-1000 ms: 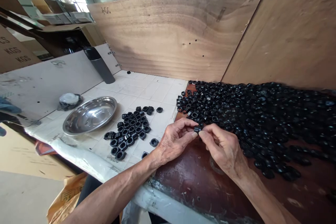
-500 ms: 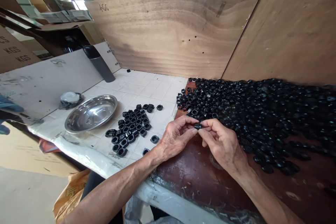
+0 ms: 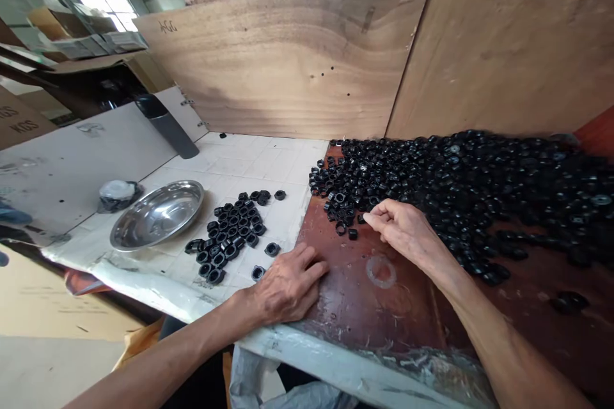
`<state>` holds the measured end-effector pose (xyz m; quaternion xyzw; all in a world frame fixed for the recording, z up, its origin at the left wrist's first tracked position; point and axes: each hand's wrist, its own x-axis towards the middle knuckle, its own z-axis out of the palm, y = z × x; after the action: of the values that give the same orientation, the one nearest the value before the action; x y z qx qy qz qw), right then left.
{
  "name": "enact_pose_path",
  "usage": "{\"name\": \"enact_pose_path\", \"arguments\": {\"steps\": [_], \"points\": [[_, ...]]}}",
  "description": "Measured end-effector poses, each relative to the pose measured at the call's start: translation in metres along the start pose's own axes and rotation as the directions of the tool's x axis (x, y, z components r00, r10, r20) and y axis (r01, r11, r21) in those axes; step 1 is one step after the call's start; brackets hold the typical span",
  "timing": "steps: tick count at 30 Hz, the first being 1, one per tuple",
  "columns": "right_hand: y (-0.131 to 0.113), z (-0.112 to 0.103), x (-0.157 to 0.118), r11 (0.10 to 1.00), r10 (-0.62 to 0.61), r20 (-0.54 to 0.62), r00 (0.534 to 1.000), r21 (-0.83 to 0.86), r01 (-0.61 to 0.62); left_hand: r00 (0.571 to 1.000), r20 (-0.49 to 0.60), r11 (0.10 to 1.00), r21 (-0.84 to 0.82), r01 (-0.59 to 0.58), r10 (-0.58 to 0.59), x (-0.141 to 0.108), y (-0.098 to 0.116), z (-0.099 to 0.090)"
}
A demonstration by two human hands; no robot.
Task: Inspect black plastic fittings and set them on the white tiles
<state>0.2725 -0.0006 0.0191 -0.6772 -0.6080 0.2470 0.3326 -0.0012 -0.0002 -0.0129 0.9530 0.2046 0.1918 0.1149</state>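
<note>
My right hand [image 3: 403, 230] is at the near edge of a large heap of small black plastic rings [image 3: 422, 172], its thumb and index finger pinched on one small black ring [image 3: 361, 218]. Beside those fingertips, a few loose rings [image 3: 353, 234] lie on the brown board. My left hand [image 3: 290, 282] rests low where the white surface meets the brown board, its fingers curled down; what they may hold is hidden. Left of it sits a group of black rings [image 3: 233, 230] on the white surface, most with the opening facing up. Two single rings [image 3: 272, 249] lie close to this hand.
A shiny metal bowl [image 3: 158, 214] stands on the white surface [image 3: 259, 156] at left. Behind it are a dark grey bottle [image 3: 167, 128] and a wrapped white bundle [image 3: 118, 195]. Tall wooden panels [image 3: 288, 64] close off the back; a low white board [image 3: 71, 166] borders the left.
My hands, together on one black part before, have separated. The left moved left and down to the table; the right went to a ring by the heap. The view shifted slightly right.
</note>
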Motion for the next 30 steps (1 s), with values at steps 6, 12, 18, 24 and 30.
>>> {"name": "enact_pose_path", "arguments": {"steps": [6,12,18,24,30], "points": [[0.01,0.006,0.0,0.971,-0.108,0.069,0.992,-0.207,0.12,0.999,-0.035,0.984,0.175,-0.003,0.009,-0.022,-0.052,-0.019],[0.007,0.033,-0.009,0.922,-0.298,0.201,0.933,-0.194,0.336,0.94,-0.23,0.944,0.152,0.291,-0.253,0.02,-0.038,-0.018],[0.011,0.039,-0.008,0.952,-0.221,0.19,0.957,-0.171,0.254,0.843,-0.064,0.799,-0.365,0.478,-0.533,0.049,-0.003,0.022],[0.0,0.034,-0.005,0.982,-0.141,0.121,0.983,-0.108,0.154,0.809,-0.145,0.8,-0.325,0.504,-0.569,0.059,-0.011,0.036],[-0.004,0.035,-0.003,0.997,0.008,0.052,0.999,0.072,-0.011,0.88,-0.214,0.9,-0.214,0.38,-0.423,0.063,-0.02,0.052]]}}
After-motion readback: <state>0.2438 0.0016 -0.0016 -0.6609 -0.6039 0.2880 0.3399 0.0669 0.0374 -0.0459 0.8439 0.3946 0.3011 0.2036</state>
